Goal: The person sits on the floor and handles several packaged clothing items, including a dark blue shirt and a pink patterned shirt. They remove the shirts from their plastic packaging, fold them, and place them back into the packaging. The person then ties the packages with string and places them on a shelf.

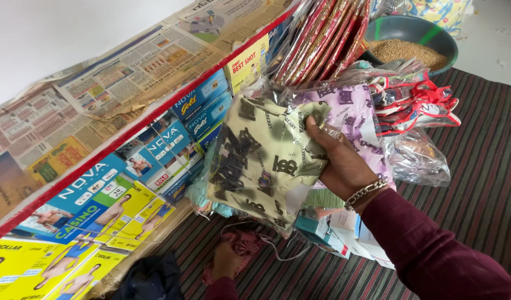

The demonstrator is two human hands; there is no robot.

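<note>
My right hand [339, 161] is clamped on a cream printed cloth packet [261, 155] in clear plastic wrap, thumb on its front, other fingers hidden behind it. The packet sits tilted in front of the red-edged shelf [116, 147], covering part of the box row there. Just behind the packet, a lilac printed packet [352, 114], mostly covered by my hand and the cream one. My left hand [228, 258] is low, below the packet, resting on a pinkish bundle [247, 241]; fingers buried in it, can't tell if they're closed or loose. Blue and yellow boxes [100, 205] stacked under the shelf, the far-left ones cut off by the frame edge. Above the packet, red-gold packets [322, 36] leaning in plastic, tops cut off. Right of those, a dark bowl [441, 36] of brown grain, partly hidden. Glare on the wrap blurs the print, and newspaper [128, 72] lines the shelf top
</note>
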